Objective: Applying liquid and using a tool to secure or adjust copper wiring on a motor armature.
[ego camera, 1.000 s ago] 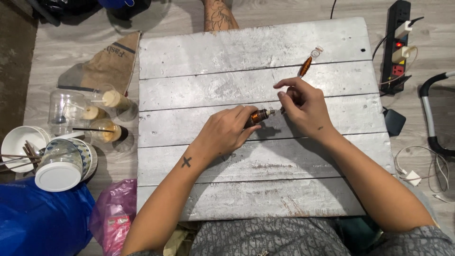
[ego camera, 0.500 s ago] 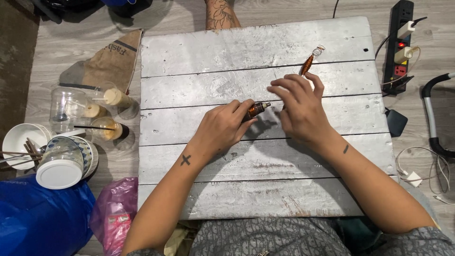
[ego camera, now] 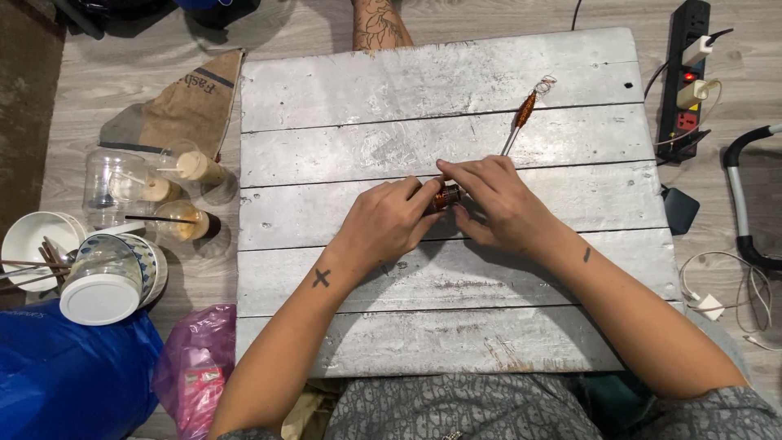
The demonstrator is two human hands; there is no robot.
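Observation:
My left hand [ego camera: 389,222] and my right hand [ego camera: 494,204] meet over the middle of a grey weathered plank board [ego camera: 456,98]. Between their fingertips they pinch a small copper-wrapped piece [ego camera: 445,196], mostly hidden by the fingers. A thin metal rod with a copper-coloured wrap and a wire loop at its far end [ego camera: 524,109] lies on the board just beyond my right hand, slanting up to the right.
A power strip with plugs [ego camera: 687,77] lies at the right. Left of the board stand clear plastic cups [ego camera: 189,167], a bowl with sticks [ego camera: 32,244], a white-lidded jar [ego camera: 102,285], a brown paper bag [ego camera: 183,110], and blue [ego camera: 65,383] and pink bags [ego camera: 191,375]. Another person's tattooed leg [ego camera: 379,23] shows at the top.
Both hands have drawn closer together and slid slightly left and down the board. The small copper piece is now more covered by the fingers. The rod lies unchanged.

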